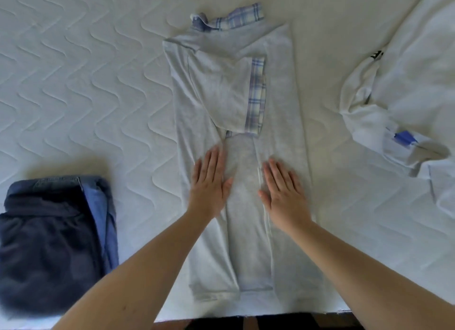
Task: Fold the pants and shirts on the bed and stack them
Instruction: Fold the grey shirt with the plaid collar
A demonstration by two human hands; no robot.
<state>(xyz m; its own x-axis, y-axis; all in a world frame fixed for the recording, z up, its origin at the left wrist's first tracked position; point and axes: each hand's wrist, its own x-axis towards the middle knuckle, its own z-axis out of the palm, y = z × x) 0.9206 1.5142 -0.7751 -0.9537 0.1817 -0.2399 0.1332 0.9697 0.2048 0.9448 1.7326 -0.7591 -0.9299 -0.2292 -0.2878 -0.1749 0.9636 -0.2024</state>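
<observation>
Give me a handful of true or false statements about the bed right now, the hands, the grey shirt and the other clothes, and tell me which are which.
1. Both hands, left and right, lie flat on the grey shirt. True.
2. The grey shirt's sides are folded in toward the middle. True.
3. The dark stack lies right of the grey shirt. False: it lies to the left, near the edge of the bed.
4. The white garment is neatly folded. False: it lies loose and rumpled at the right.
5. The grey shirt has plaid trim. True.
</observation>
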